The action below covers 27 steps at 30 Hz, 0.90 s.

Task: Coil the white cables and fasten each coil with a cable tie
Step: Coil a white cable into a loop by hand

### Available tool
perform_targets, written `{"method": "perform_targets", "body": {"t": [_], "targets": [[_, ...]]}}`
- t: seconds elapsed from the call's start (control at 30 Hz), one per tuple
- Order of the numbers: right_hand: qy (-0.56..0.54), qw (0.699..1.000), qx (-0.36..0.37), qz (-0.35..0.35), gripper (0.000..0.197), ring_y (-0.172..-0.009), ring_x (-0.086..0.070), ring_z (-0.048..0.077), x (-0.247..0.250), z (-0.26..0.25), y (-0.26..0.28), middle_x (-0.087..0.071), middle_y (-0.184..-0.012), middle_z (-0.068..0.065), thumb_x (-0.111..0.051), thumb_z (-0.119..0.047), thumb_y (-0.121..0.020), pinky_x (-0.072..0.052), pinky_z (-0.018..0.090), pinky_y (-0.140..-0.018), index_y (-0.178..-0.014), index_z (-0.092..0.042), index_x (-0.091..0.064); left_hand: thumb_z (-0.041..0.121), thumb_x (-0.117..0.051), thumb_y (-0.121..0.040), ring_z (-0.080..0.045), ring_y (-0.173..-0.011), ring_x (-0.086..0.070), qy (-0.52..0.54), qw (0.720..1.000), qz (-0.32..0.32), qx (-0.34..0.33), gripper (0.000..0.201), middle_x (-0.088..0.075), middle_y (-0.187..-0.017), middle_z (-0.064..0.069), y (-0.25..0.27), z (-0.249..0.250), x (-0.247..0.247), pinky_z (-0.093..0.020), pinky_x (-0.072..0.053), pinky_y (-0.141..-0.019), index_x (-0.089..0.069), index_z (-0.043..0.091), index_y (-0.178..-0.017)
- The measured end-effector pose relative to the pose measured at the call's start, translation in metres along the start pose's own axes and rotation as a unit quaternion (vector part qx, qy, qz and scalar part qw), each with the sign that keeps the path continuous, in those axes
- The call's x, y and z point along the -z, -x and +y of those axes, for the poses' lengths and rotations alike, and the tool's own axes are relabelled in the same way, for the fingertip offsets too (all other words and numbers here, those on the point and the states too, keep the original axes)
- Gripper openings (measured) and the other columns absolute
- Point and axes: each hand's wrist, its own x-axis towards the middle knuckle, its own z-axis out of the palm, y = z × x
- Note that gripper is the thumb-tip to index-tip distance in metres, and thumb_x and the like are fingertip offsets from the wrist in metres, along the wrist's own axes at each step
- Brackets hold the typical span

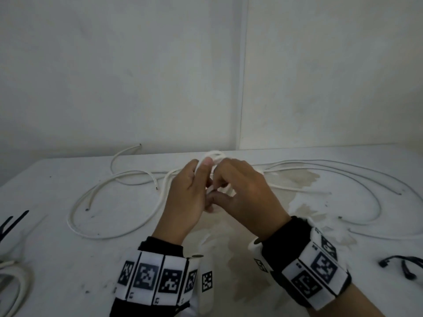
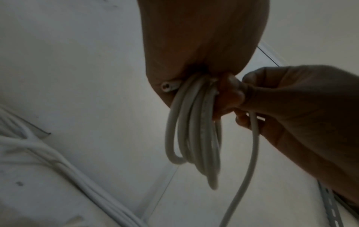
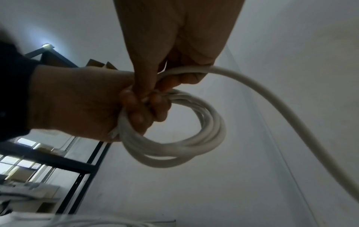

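Observation:
A white cable coil (image 1: 215,154) of several loops is held up over the table (image 1: 68,259) in the centre of the head view. My left hand (image 1: 203,179) grips the bundled loops; in the right wrist view its fingers (image 3: 136,110) curl round the coil (image 3: 174,147). My right hand (image 1: 219,188) pinches the loose strand (image 3: 242,76) right beside that grip. The strand (image 2: 254,138) hangs free past the coil (image 2: 194,130), and a cut cable end (image 2: 169,87) pokes out of my left palm.
Several loose white cables (image 1: 103,225) sprawl across the stained table, left and right (image 1: 366,179). Black cable ties lie at the left edge (image 1: 13,223) and at the right (image 1: 400,264). Another coiled cable (image 1: 16,282) sits bottom left. A white wall stands close behind.

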Motion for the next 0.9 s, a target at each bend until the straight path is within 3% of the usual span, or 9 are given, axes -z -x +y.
{"method": "perform_targets", "body": {"t": [0.1, 0.2, 0.3, 0.4, 0.5, 0.6, 0.7, 0.8, 0.9], "targets": [[-0.053, 0.997, -0.056, -0.002, 0.027, -0.061, -0.038, 0.007, 0.009, 0.008, 0.001, -0.042, -0.070, -0.009, -0.067, -0.026, -0.067, -0.033, 0.020, -0.059, -0.065, -0.005, -0.050, 0.032, -0.040, -0.096, -0.009, -0.035, -0.038, -0.002, 0.997, -0.064, 0.052, 0.037, -0.047, -0.049, -0.004, 0.003, 0.001, -0.002, -0.016, -0.032, -0.036, -0.052, 0.010, -0.069], [-0.090, 0.989, -0.115, 0.008, 0.028, -0.062, -0.049, 0.007, 0.023, 0.019, 0.000, -0.054, -0.067, -0.003, -0.073, -0.028, -0.068, -0.038, 0.015, -0.058, -0.069, -0.004, -0.059, 0.033, -0.041, -0.095, -0.011, -0.035, -0.034, 0.006, 0.993, -0.093, 0.077, 0.039, -0.043, -0.041, 0.002, 0.003, 0.001, 0.001, -0.017, -0.030, -0.037, -0.049, 0.012, -0.063], [-0.096, 0.985, -0.143, 0.024, 0.022, -0.068, -0.053, -0.009, 0.032, 0.026, 0.001, -0.058, -0.070, -0.012, -0.072, -0.030, -0.069, -0.037, 0.003, -0.062, -0.075, -0.011, -0.064, 0.035, -0.042, -0.094, -0.008, -0.032, -0.028, 0.038, 0.988, -0.121, 0.091, 0.040, -0.036, -0.040, 0.004, 0.003, 0.003, 0.003, -0.018, -0.028, -0.036, -0.045, 0.011, -0.063], [-0.119, 0.974, -0.189, 0.037, 0.013, -0.066, -0.053, -0.008, 0.035, 0.031, 0.002, -0.060, -0.070, -0.008, -0.072, -0.025, -0.071, -0.038, 0.003, -0.061, -0.079, -0.020, -0.062, 0.040, -0.048, -0.086, -0.006, -0.029, -0.023, 0.097, 0.980, -0.151, 0.085, 0.038, -0.031, -0.040, 0.006, 0.005, 0.009, 0.005, -0.017, -0.028, -0.036, -0.042, 0.010, -0.063], [-0.144, 0.963, -0.222, 0.042, 0.004, -0.069, -0.056, -0.006, 0.037, 0.035, 0.002, -0.063, -0.075, -0.013, -0.059, -0.022, -0.079, -0.041, 0.005, -0.065, -0.080, -0.024, -0.062, 0.042, -0.051, -0.071, -0.006, -0.028, -0.021, 0.138, 0.975, -0.164, 0.059, 0.029, -0.029, -0.039, 0.006, 0.007, 0.016, 0.009, -0.018, -0.027, -0.037, -0.051, 0.018, -0.054], [-0.178, 0.956, -0.231, 0.022, 0.012, -0.068, -0.056, -0.007, 0.035, 0.035, 0.003, -0.064, -0.070, -0.025, -0.056, -0.022, -0.088, -0.042, 0.006, -0.068, -0.092, -0.031, -0.063, 0.037, -0.051, -0.074, -0.006, -0.028, -0.021, 0.146, 0.976, -0.153, 0.048, 0.031, -0.029, -0.038, 0.006, 0.008, 0.020, 0.010, -0.019, -0.028, -0.036, -0.059, 0.026, -0.046], [-0.183, 0.953, -0.240, 0.007, 0.020, -0.064, -0.054, -0.004, 0.035, 0.037, 0.004, -0.061, -0.065, -0.030, -0.049, -0.020, -0.092, -0.041, 0.006, -0.067, -0.100, -0.035, -0.059, 0.037, -0.051, -0.076, -0.006, -0.028, -0.022, 0.171, 0.979, -0.106, 0.046, 0.034, -0.029, -0.037, 0.007, 0.006, 0.016, 0.012, -0.019, -0.031, -0.036, -0.055, 0.026, -0.043], [-0.173, 0.957, -0.233, 0.002, 0.018, -0.063, -0.051, -0.001, 0.033, 0.035, 0.004, -0.058, -0.065, -0.024, -0.047, -0.019, -0.095, -0.041, 0.007, -0.065, -0.093, -0.032, -0.059, 0.029, -0.046, -0.090, -0.005, -0.028, -0.022, 0.189, 0.980, -0.048, 0.048, 0.040, -0.028, -0.037, 0.008, 0.002, 0.012, 0.013, -0.018, -0.034, -0.037, -0.044, 0.018, -0.052], [-0.163, 0.959, -0.231, 0.005, 0.021, -0.063, -0.049, -0.001, 0.032, 0.032, 0.003, -0.056, -0.066, -0.021, -0.047, -0.018, -0.094, -0.040, 0.007, -0.063, -0.082, -0.033, -0.054, 0.029, -0.041, -0.093, -0.005, -0.029, -0.022, 0.185, 0.980, -0.046, 0.055, 0.038, -0.027, -0.038, 0.008, 0.001, 0.011, 0.013, -0.017, -0.035, -0.038, -0.035, 0.013, -0.060]]}}
